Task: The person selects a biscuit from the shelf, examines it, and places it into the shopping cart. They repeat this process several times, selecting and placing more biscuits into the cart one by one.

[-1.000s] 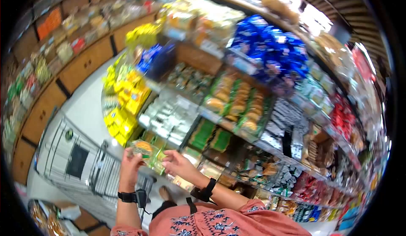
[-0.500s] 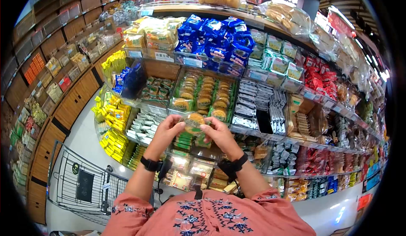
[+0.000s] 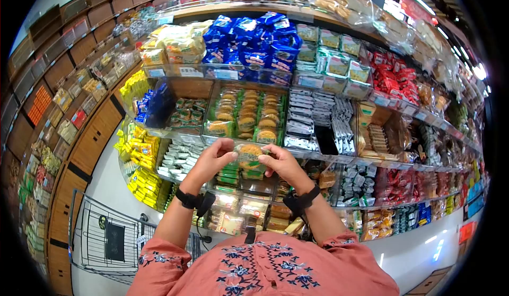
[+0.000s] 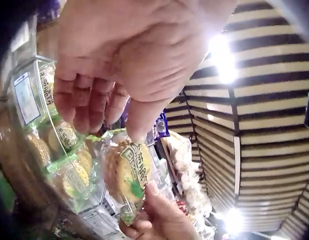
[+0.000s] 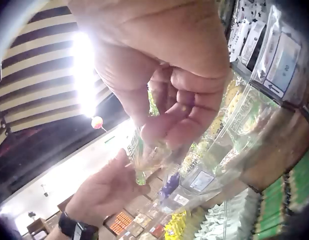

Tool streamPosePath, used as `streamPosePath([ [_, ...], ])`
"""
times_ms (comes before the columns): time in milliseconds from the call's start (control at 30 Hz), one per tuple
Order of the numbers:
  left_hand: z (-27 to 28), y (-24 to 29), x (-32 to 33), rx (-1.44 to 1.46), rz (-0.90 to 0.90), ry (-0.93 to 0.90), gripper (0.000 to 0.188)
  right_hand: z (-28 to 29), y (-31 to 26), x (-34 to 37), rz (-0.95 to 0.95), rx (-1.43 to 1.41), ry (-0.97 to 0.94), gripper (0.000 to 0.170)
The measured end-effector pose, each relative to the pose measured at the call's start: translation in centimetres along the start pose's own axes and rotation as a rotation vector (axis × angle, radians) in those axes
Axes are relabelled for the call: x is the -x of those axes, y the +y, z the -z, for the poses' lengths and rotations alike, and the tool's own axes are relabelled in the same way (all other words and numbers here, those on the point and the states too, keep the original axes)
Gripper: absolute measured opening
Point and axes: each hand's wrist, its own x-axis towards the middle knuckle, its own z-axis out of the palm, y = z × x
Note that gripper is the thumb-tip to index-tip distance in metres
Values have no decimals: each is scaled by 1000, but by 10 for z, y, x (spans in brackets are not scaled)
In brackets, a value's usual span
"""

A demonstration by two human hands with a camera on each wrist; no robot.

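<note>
A clear packet of round biscuits [image 3: 249,156] with green lettering is stretched between both hands in front of the chest. The left hand [image 3: 214,162] pinches one end of its wrapper, the right hand [image 3: 285,164] the other. In the left wrist view the packet [image 4: 125,172] faces the camera; the left thumb lies at its top end and the right thumb at its lower end. Most of the packet is hidden by right-hand fingers in the right wrist view. Just behind the hands, a bin of similar biscuit packets [image 3: 247,117] holds several rows.
Tiered bins hold blue packets [image 3: 246,44], yellow packets [image 3: 143,187], white-wrapped sticks [image 3: 179,158] and black-and-white packets [image 3: 303,118]. A wire shopping cart [image 3: 114,240] stands at the lower left. Wooden shelves [image 3: 85,137] line the left side.
The left hand has brought the packet from low on the left to the middle, and the right hand has taken its other end. The head view has turned right and levelled out.
</note>
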Motion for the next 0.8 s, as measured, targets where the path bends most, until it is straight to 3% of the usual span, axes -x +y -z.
streamPosePath([
  [33, -2, 15, 3, -113, -30, 55, 36, 0, 4, -1, 22, 27, -12, 30],
  [133, -3, 25, 4, -322, -194, -9, 36, -2, 9, -2, 47, 88, -67, 35],
  [233, -5, 30, 3, -524, -188, -102, 31, -10, 1, 2, 89, 204, -42, 28],
  [300, -6, 25, 0, -659, -340, -122, 28, -12, 6, -1, 139, 245, -36, 30],
  [367, -9, 28, -1, -749, -335, -114, 26, -13, 1, 3, 140, 262, -25, 32],
  [433, -9, 25, -10, -717, -366, -178, 22, -10, 16, 1, 66, 265, 11, 30],
  [500, -6, 27, -16, -661, -318, -245, 19, -8, 25, -2, 122, 261, 24, 32],
  [567, 1, 23, -26, -682, -393, -153, 16, -4, 36, -2, 128, 78, 107, 34],
  [700, 17, 33, -61, -733, -470, 113, 19, 8, 35, 0, 179, 195, 222, 29],
  [800, 16, 34, -86, -770, -453, 156, 22, 13, 36, 0, 215, 213, 236, 27],
])
